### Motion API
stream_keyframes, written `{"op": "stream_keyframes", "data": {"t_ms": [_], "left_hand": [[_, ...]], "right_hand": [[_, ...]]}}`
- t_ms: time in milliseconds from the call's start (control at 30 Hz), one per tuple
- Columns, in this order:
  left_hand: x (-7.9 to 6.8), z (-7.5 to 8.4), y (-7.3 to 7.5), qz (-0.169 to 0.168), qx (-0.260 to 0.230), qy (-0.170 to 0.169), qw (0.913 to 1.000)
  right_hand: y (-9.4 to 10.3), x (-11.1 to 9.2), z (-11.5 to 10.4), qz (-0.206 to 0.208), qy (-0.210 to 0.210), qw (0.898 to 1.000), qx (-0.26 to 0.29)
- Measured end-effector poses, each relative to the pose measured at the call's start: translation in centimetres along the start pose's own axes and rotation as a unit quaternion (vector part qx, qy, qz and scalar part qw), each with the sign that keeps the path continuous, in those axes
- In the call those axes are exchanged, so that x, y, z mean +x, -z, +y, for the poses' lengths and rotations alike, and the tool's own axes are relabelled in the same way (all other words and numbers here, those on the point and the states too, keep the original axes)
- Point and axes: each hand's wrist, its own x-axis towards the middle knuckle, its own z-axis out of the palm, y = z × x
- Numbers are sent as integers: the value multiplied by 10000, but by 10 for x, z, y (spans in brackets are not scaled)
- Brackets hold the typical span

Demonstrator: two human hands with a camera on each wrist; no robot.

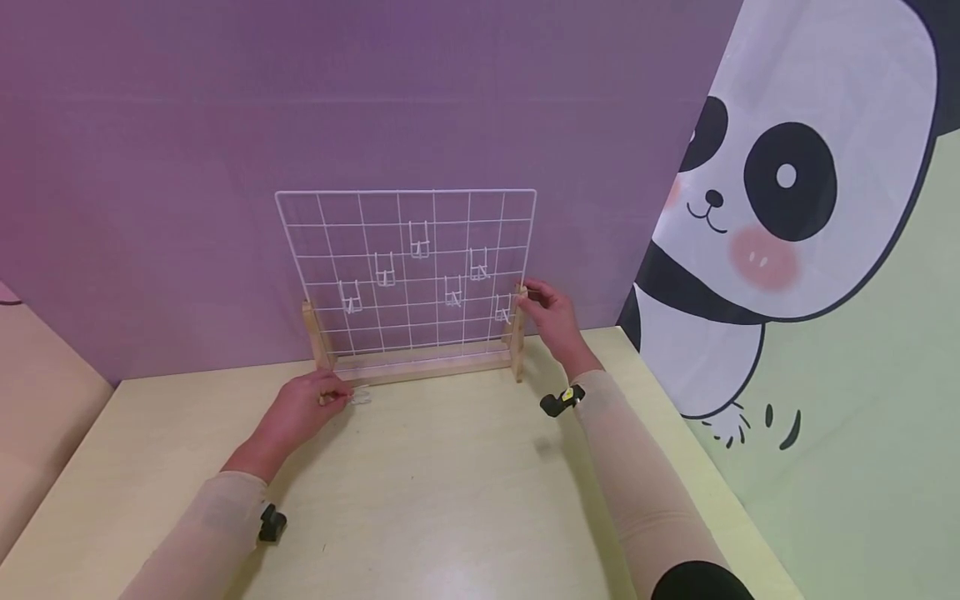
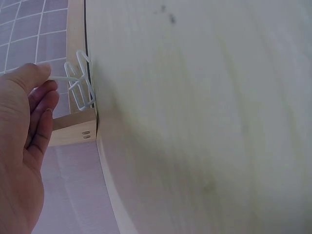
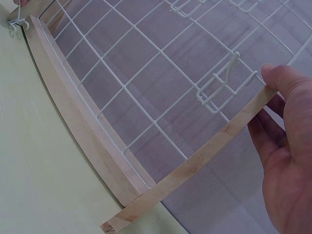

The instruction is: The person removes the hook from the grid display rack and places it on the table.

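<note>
A white wire grid panel stands upright in a wooden base near the table's back edge. Several white wire hooks hang on it, among them one hook close to the right post. My left hand pinches the stem of a loose white wire hook between thumb and fingers, in front of the base's left end. At the other end, my right hand grips the top of the right wooden post, thumb on the near side and fingers behind.
The pale wooden table spreads out in front of the rack. Close behind it is a purple wall. A panda picture covers the wall on the right. The left wooden post rises beside my left hand.
</note>
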Motion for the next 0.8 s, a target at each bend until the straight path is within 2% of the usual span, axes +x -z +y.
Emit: {"op": "stream_keyframes", "data": {"t_ms": [333,800], "left_hand": [[-5,-1,-1,-227,-121,14,9997],[-3,-2,-4,-522,-208,120,9983]], "right_hand": [[0,0,0,-38,-27,10000,0],[1,2,2,-44,21,10000,42]]}}
